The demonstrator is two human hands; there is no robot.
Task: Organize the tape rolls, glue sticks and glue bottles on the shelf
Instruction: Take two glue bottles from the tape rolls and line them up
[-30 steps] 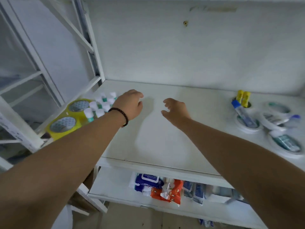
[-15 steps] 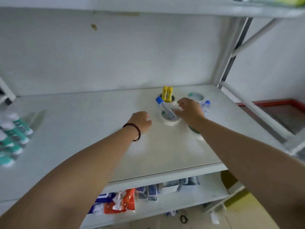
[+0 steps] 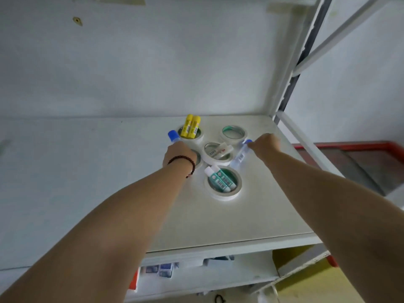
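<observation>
Both arms are reaching over the white shelf (image 3: pixel 251 215) to a cluster of white tape rolls near its back right corner. The left hand (image 3: pixel 177 153), with a dark bead bracelet (image 3: pixel 183 164) at the wrist, is gripping a blue-capped glue bottle (image 3: pixel 173 136) whose cap is sticking up past the knuckles; the hand is covering most of one roll. The right hand (image 3: pixel 265 145) is pinching the capped end of another clear glue bottle (image 3: pixel 240 157), which is lying tilted just beside the middle roll (image 3: pixel 217 153). Two yellow glue sticks (image 3: pixel 190 127) are standing inside the back left roll (image 3: pixel 200 136). The back right roll (image 3: pixel 233 133) is lying flat. Two teal-labelled bottles (image 3: pixel 219 179) are lying inside the nearest roll (image 3: pixel 223 194).
</observation>
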